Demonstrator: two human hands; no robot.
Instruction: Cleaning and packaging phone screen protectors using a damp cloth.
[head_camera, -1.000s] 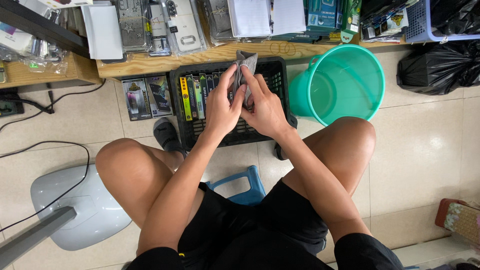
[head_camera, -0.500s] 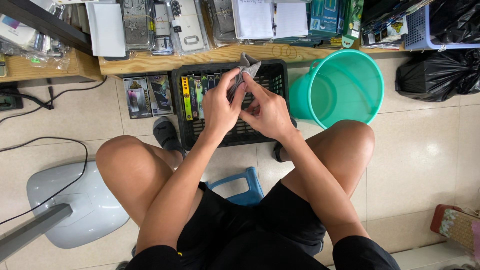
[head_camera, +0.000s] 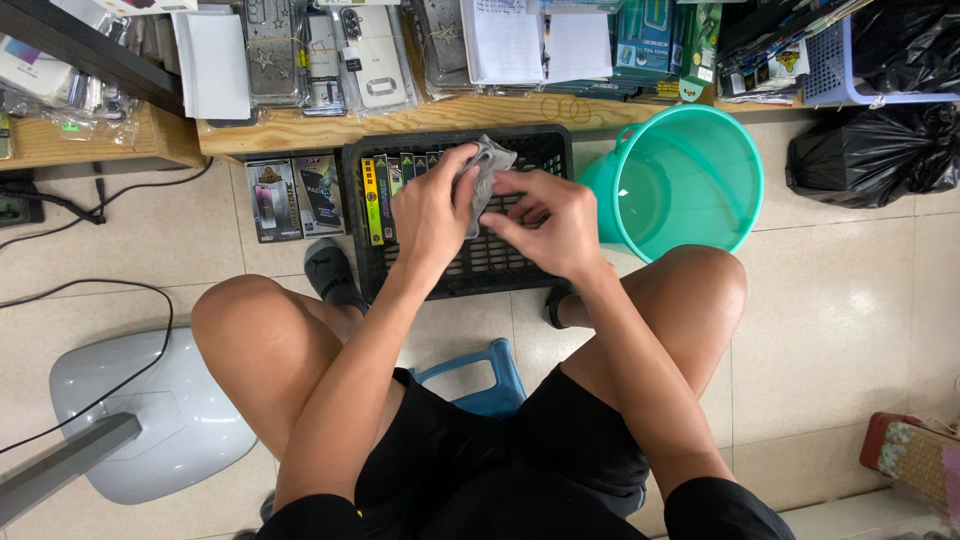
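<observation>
Both hands pinch grey case over black crate. Left hand grips left edge, fingers curled tight. Right hand pulls at lower edge with fingertips. Best to hold case firm and low over crate, work slow, so nothing drops. Boxes stand in crate's left end. Green bucket just right. Blue stool under person.

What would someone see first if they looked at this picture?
Probably the two hands in the middle: the left hand and right hand together hold a small grey packet over a black crate on the floor. Next, the bright turquoise bucket standing just right of the crate.
</observation>
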